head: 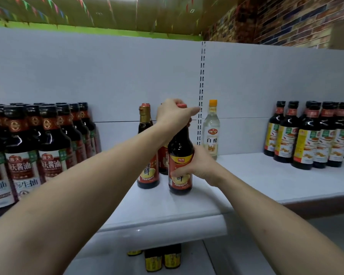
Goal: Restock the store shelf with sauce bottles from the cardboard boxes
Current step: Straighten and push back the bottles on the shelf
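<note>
Gripping the dark sauce bottle with the red-orange label point(180, 144) two-handed: our left hand point(173, 114) curls over its cap, our right hand point(199, 165) wraps the label. It stands upright on the white shelf point(256, 181), back from the front lip. We judge it glass, full, heavy, slick, so neck-and-body suits. Bare shelf opens rightward; a matching gold-capped bottle point(148, 173) crowds left.

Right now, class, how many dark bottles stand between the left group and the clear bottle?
3. The front bottle, gripped by the left hand and right hand; the gold-capped bottle left of it; a third bottle partly hidden behind them. More may be hidden.
</note>
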A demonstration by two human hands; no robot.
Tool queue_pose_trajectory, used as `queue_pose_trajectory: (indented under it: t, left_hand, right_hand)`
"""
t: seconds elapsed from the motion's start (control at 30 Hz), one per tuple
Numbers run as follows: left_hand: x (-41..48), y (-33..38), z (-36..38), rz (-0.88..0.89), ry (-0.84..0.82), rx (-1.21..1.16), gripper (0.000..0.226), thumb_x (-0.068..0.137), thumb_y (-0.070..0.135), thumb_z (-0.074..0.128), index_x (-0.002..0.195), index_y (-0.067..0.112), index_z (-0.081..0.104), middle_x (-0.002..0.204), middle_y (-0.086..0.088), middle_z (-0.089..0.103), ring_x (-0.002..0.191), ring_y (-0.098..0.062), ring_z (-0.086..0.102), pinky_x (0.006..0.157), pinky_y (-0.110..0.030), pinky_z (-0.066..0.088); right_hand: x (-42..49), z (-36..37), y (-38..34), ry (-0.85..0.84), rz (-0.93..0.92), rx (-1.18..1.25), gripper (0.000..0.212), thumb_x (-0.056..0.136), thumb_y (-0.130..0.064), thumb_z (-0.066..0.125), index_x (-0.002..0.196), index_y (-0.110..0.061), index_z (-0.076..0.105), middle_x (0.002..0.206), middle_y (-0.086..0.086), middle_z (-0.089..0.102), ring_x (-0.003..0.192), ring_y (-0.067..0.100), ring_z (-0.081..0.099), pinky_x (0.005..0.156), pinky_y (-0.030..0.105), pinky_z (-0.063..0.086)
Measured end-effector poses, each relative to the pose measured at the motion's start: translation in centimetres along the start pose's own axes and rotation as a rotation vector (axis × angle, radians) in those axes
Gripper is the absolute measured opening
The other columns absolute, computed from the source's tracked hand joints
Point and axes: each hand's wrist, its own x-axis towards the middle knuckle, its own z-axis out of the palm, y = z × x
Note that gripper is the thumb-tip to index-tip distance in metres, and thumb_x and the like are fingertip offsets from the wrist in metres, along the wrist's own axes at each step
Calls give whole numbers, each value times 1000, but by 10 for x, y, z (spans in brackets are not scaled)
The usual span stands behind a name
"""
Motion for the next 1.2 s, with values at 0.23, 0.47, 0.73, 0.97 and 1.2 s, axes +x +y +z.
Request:
queue_pose_trajectory:
  t: [0.23,0.47,0.73,0.97,1.2]
  left_hand:
    - [5,-6,-1,0,58,132,35,85,43,83,90,15,62,80,-5,73,77,-21,76,85,-45,64]
    - [3,-12,-11,303,221,658,42,87,61,71,107,24,65,98,9,67,94,-14,62,79,-32,47]
    - [-5,-30,-57,598,151,1005,59,89,61,62,136,26,66,137,2,67,140,-31,45,116,-51,28]
    - [5,-29,-56,439,130,1101,57,93,63,61,144,37,56,157,8,48,156,-29,20,124,-63,5]
    - [16,-35,-49,405,151,1120,55,97,58,61,146,34,54,155,10,51,156,-29,20,123,-66,7]
  right_hand:
    - [9,-3,6,-79,-11,33,67,60,3,94,115,-22,66,102,-7,78,97,11,73,80,30,60]
    - [11,5,8,-118,-36,94,70,65,1,93,121,-26,62,110,-9,75,100,8,71,87,32,60]
    - [7,5,29,-55,-11,-79,91,53,-14,101,132,-24,55,118,-7,70,107,12,68,96,41,59]
    - [13,17,35,7,23,-31,85,62,-11,99,134,-15,54,125,-3,68,112,18,67,99,43,57]
    - [20,20,40,56,12,-11,76,66,-9,96,133,-14,60,116,-4,71,105,14,68,86,27,57]
